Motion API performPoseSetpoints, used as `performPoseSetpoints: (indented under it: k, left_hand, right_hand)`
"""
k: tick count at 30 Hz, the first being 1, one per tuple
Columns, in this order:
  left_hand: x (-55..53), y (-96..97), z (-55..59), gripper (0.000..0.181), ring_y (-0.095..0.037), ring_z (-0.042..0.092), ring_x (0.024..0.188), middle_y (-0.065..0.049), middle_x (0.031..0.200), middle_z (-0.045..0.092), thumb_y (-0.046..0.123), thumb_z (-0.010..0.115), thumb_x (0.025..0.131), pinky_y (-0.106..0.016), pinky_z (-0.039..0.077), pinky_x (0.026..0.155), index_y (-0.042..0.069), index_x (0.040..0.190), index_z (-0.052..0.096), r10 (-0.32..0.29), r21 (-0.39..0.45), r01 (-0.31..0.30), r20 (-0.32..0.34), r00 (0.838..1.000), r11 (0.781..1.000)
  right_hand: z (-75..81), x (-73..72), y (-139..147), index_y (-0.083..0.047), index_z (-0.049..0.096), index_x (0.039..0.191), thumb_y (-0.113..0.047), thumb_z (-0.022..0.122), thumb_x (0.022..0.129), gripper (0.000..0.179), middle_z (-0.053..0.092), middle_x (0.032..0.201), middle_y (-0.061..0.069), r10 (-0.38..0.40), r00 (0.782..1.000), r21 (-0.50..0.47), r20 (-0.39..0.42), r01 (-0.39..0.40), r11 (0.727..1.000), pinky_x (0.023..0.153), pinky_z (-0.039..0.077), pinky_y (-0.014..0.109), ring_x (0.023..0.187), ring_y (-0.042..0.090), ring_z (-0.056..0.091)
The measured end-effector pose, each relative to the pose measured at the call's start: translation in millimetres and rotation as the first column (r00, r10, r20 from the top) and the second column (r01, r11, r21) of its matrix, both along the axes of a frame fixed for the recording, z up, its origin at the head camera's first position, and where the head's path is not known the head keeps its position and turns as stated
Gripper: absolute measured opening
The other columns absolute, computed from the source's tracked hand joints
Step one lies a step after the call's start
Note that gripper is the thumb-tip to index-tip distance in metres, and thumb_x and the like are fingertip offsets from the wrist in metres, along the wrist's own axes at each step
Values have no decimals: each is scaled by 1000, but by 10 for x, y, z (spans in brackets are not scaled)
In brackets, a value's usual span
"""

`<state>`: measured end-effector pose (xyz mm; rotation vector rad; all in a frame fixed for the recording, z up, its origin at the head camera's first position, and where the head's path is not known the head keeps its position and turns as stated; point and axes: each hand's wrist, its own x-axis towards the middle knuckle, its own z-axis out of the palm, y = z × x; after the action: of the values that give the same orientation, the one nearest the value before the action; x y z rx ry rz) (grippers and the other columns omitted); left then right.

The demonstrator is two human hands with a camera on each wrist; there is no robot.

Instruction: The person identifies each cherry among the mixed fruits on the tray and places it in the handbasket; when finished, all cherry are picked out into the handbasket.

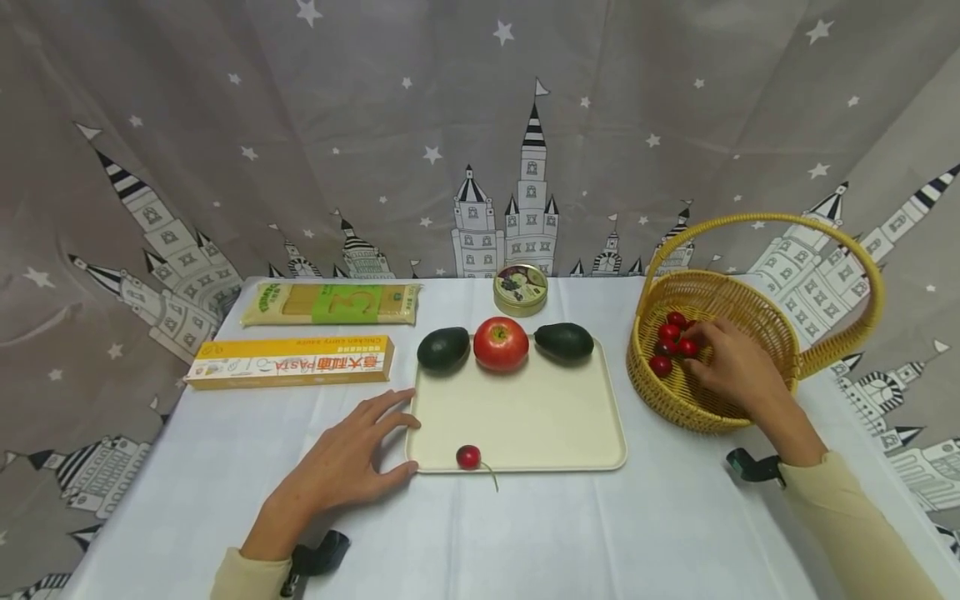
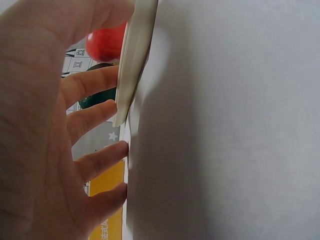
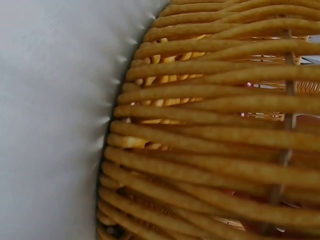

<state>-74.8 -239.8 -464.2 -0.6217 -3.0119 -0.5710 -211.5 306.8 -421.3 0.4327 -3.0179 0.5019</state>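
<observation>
My left hand [image 1: 345, 458] lies at the left edge of a cream tray [image 1: 525, 425], its fingers spread and touching or nearly touching the rim. On the tray's front edge is one red cherry [image 1: 468, 457], stem hanging over the rim. A red apple [image 1: 501, 344] sits between two dark green avocados [image 1: 443, 349] [image 1: 565, 342] along the back. My right hand [image 1: 731, 367] reaches into a yellow wicker basket [image 1: 705, 421] at several red cherries [image 1: 661, 366]. Thumb and fingers flank one cherry [image 1: 687, 347]; whether they pinch it is unclear. Weave hides that hand in the right wrist view.
Left of the tray lie a yellow and white pasta box [image 1: 292, 363] and a green-labelled pack of noodles [image 1: 330, 304]. A round tin [image 1: 521, 290] stands behind the apple. The basket's tall handle [image 1: 772, 218] arches above its bowl. A grey curtain [image 1: 360, 125] hangs behind the table.
</observation>
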Motion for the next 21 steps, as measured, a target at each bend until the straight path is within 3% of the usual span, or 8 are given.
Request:
performPoseSetpoints:
  k: [15, 21]
  left_hand:
    - [-19, 10, 4, 45, -32, 46, 152, -1, 169, 45, 46, 81, 89, -59, 51, 110, 28, 129, 70, 1, -11, -1, 4, 1000, 1000]
    - [-11, 5, 11, 45, -34, 46, 151, -2, 168, 46, 45, 81, 89, -60, 52, 109, 27, 128, 71, 0, -9, 0, 10, 1000, 1000]
  right_hand:
    - [18, -19, 20, 6, 66, 129, -10, 80, 93, 42, 58, 125, 33, -46, 996, 1, 73, 46, 999, 97, 50, 70, 112, 53, 59]
    - [-5, -21, 22, 6, 67, 128, -10, 79, 94, 40, 60, 124, 32, -30, 996, 4, 81, 30, 1000, 95, 51, 69, 111, 51, 60]
